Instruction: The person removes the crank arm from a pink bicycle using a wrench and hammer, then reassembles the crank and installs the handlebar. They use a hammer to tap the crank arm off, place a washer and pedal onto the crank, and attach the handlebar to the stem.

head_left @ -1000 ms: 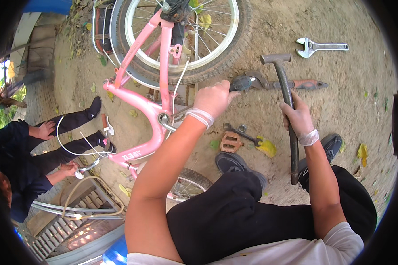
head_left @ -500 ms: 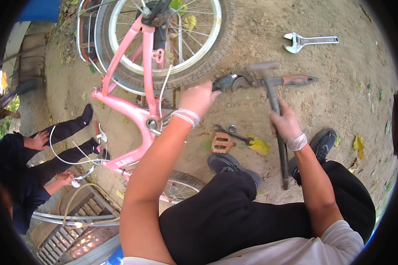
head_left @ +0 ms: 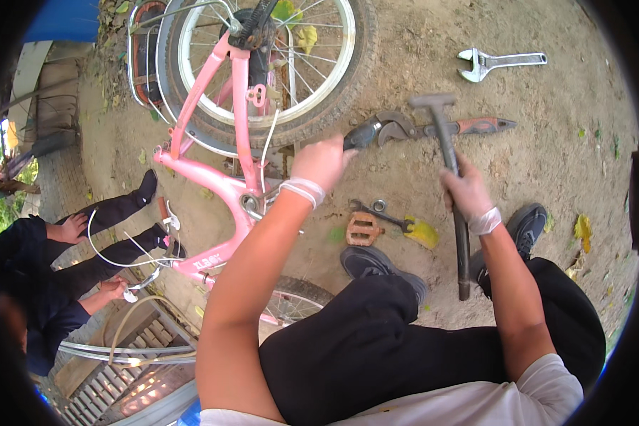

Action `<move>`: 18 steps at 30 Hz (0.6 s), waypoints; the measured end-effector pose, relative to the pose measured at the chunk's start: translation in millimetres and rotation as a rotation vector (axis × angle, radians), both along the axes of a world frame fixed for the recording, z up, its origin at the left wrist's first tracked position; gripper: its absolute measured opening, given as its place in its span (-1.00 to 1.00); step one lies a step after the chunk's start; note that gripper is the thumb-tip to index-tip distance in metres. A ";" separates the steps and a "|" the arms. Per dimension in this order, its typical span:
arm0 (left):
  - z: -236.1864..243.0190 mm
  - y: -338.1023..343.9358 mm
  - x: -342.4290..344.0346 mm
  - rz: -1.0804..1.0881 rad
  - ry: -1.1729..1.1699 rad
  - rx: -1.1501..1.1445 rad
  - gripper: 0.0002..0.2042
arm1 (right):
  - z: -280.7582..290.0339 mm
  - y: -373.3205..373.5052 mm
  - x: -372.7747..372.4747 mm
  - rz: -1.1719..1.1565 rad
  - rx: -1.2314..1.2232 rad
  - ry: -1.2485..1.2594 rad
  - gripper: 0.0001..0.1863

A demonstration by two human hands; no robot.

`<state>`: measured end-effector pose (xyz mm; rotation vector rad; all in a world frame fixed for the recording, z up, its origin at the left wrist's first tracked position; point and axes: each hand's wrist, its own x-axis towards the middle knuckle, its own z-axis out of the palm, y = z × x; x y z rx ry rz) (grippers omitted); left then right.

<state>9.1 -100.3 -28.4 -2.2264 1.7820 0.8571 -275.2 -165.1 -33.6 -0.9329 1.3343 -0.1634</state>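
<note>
My left hand [head_left: 323, 160], in a thin clear glove, is closed round the dark handle [head_left: 358, 137] of a jawed tool [head_left: 397, 129] near the bicycle's wheel; the tool's red-and-black handle [head_left: 479, 126] extends rightward. My right hand [head_left: 468, 192], also gloved, grips the long dark shaft of a hammer [head_left: 447, 142], whose slightly blurred head is over that tool. Below my left hand are a rusty pedal [head_left: 363, 228], an open-end wrench [head_left: 383, 216] and a metal nut [head_left: 379, 205]. The pink bicycle frame [head_left: 216, 181] lies to the left of my left hand.
An adjustable wrench [head_left: 500, 62] lies at upper right. Another person [head_left: 28, 270] at left has a hand on a handlebar [head_left: 149, 277]. The rear wheel [head_left: 326, 92] fills the top centre. A slatted board [head_left: 113, 383] and metal rims [head_left: 99, 350] are at lower left.
The hammer head has moved down toward the jawed tool since a second ago and is slightly raised again since the middle frame. The view has shifted slightly; both grips are unchanged.
</note>
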 end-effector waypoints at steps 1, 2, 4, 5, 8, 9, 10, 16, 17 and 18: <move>-1.1 -0.2 0.2 0.016 -0.012 -0.017 -0.62 | 0.2 -0.7 -0.2 -0.103 -0.019 -0.057 -0.35; -1.4 0.7 1.9 0.000 0.001 -0.013 -0.62 | 0.5 0.6 0.1 -0.006 -0.003 -0.030 -0.36; -1.0 3.0 4.9 -0.027 0.016 -0.035 -0.62 | 1.6 2.1 0.2 0.130 -0.016 0.077 -0.36; 0.9 3.8 9.6 -0.014 -0.032 -0.021 -0.62 | 3.6 4.4 -0.4 0.358 -0.028 -0.034 -0.37; 14.3 14.4 16.0 0.014 -0.064 -0.017 -0.63 | 5.2 7.1 2.5 0.302 0.036 -0.113 -0.38; 19.6 16.1 13.7 0.017 -0.063 -0.047 -0.63 | 5.9 7.7 3.4 0.246 0.015 -0.119 -0.38; 25.5 19.2 8.1 0.041 -0.058 -0.001 -0.63 | 4.3 6.8 4.9 0.185 0.024 -0.109 -0.39; 67.9 16.3 -68.8 -0.105 0.248 -0.401 -0.65 | -15.2 -8.4 1.2 0.165 -0.192 -0.005 -0.43; 78.1 21.0 -81.7 -0.079 0.318 -0.385 -0.65 | -18.2 -12.3 -2.2 0.187 -0.312 -0.031 -0.43; 86.6 26.4 -90.3 -0.058 0.444 -0.380 -0.66 | -21.9 -18.7 -4.9 0.219 -0.301 0.008 -0.42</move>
